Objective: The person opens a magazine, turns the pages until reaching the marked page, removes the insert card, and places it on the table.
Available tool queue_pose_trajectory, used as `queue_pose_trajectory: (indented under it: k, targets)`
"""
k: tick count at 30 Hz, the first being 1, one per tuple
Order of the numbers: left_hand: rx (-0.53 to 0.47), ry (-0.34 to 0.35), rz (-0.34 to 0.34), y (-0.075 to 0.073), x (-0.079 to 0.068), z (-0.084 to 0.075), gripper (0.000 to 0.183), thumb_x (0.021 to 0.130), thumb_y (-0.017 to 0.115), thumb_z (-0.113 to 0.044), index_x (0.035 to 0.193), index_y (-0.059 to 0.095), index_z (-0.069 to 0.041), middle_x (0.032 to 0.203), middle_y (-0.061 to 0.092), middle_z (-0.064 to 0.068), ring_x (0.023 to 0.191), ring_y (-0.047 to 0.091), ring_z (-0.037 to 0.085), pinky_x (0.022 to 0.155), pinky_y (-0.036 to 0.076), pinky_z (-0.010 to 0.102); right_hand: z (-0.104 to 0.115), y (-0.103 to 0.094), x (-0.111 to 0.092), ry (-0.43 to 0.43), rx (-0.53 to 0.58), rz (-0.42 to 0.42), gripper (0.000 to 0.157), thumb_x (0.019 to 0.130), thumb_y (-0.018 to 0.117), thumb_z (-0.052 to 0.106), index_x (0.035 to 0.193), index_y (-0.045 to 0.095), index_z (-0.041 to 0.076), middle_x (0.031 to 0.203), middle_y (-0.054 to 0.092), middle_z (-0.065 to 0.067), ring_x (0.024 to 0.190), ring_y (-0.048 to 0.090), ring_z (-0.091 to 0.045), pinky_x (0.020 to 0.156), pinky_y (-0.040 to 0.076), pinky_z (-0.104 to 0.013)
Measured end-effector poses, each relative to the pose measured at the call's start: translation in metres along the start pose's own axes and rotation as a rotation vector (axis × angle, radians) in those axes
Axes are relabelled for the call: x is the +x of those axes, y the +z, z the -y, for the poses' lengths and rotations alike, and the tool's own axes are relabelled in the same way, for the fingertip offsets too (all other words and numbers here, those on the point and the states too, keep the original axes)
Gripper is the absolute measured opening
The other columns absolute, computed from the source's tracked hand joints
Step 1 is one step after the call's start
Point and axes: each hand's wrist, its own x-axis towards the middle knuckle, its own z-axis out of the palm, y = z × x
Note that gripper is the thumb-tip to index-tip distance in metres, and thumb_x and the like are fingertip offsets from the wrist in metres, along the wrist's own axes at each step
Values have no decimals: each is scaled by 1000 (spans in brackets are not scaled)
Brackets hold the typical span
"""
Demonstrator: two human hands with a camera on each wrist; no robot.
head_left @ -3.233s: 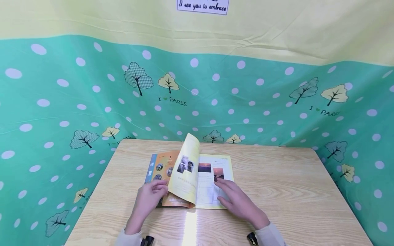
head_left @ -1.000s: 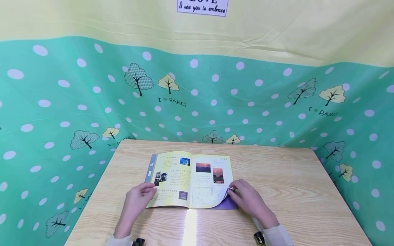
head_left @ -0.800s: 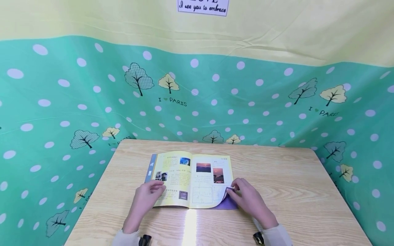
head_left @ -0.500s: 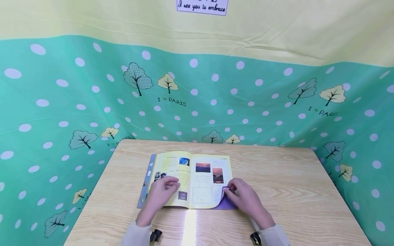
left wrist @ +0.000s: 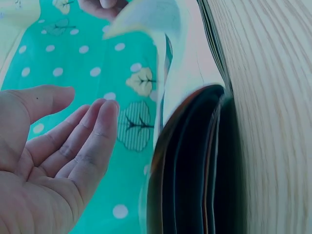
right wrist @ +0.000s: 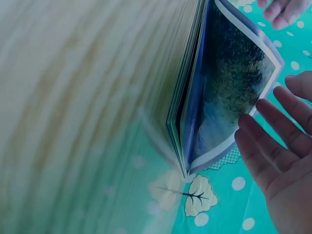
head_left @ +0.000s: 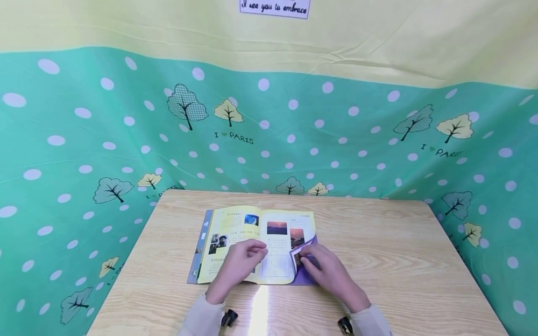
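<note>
An open book (head_left: 235, 217) with yellow-edged, illustrated pages lies on the table. Its lower right page (head_left: 277, 268) curls up at the corner, baring a purple page (head_left: 303, 278) beneath. My right hand (head_left: 334, 275) is at that corner. In the right wrist view, nearly straight fingers (right wrist: 253, 141) touch the edge of the raised page (right wrist: 239, 83), whose photo-covered underside shows; the thumb stands apart from them. My left hand (head_left: 239, 261) hovers over the left page near the spine, fingers loosely bent and holding nothing, as the left wrist view shows of the hand (left wrist: 63, 156).
The book lies on a wooden table (head_left: 378, 242) whose far edge meets a green dotted cloth (head_left: 235, 158) with printed trees. A bright light reflection (head_left: 259, 308) stripes the table in front of the book. Black wrist devices (head_left: 229, 318) sit by the cuffs.
A yellow page raised earlier has come down on the left side. My left hand has since moved right toward the spine. By my right hand, the right page's corner has risen and curled further inward.
</note>
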Motion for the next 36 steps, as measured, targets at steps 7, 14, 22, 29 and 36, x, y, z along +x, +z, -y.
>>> queue_pose_trajectory:
  k: [7,14,22,29,36]
  targets:
    - [-31,16,41,14,8,-9,28,95,70,-25,109,72,-1,92,74,0,80,72,16,69,59,27,4,6,0,-99,58,44,14,94,70,6,107,70,8,124,67,-9,117,62,-23,98,52,-40]
    - [-50,15,72,28,14,-11,24,93,72,-21,107,73,-2,90,74,0,80,71,11,70,59,27,4,9,1,-151,80,39,14,94,68,4,108,70,8,129,64,-10,122,59,-27,101,50,-41]
    - [-122,-16,76,34,16,-12,17,92,71,-10,105,73,1,85,74,4,77,73,23,65,58,25,6,8,1,-139,91,65,14,95,68,6,108,70,8,131,63,-10,124,58,-30,104,47,-44]
    - [-101,-17,34,28,14,-11,16,90,69,-5,104,73,2,85,74,5,74,72,20,65,59,25,6,7,1,-168,66,28,17,93,70,6,109,70,9,132,63,-10,123,58,-28,103,48,-43]
    - [-142,-40,-42,6,5,-2,18,91,70,-8,106,73,1,89,74,7,76,73,26,65,61,29,6,2,0,-39,-15,125,30,94,72,18,122,67,8,137,59,-12,127,55,-26,107,44,-45]
